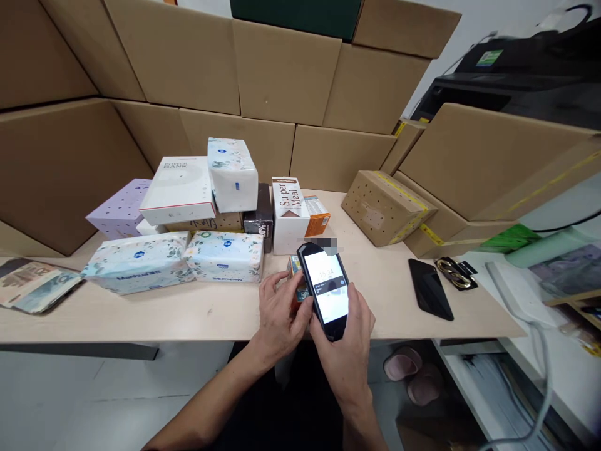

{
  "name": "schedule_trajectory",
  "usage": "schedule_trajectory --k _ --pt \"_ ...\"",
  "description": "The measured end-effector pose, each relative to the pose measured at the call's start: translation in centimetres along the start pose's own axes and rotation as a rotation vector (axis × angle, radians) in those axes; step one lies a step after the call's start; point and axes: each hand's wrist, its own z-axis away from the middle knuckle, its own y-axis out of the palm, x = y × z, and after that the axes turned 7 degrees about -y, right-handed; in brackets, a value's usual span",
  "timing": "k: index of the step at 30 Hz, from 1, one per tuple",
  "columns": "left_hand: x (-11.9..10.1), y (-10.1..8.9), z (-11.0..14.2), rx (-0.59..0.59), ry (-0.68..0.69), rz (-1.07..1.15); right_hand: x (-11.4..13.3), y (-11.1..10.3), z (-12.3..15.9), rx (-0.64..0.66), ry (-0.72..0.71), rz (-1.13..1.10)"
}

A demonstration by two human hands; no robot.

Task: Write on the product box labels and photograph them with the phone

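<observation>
My right hand [347,347] is closed around a black smartphone [335,304], tilted above the front of the table with its screen lit and facing me. Left of the phone, my left hand [282,311] is closed on a small colourful box [299,289], most of which the phone and my fingers hide. The left thumb lies close to the phone's edge. Just behind the phone stands a white upright box [290,228] printed "Su-per Meal". An orange box [319,218] is beside it, and a dark box [258,219] is on its other side.
Tissue packs [136,263] lie at the left, with a white power bank box [178,188] stacked behind them. Banknotes [37,288] are at the far left. Right of my hands lie a black phone [429,288] and a coiled cable [453,274]. Cardboard panels [286,75] wall the back.
</observation>
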Motion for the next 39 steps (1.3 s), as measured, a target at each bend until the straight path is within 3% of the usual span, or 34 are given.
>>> schedule_trajectory --k 39 --pt "0.35 0.20 0.11 0.006 0.000 0.007 0.13 -0.24 -0.05 0.020 0.002 -0.005"
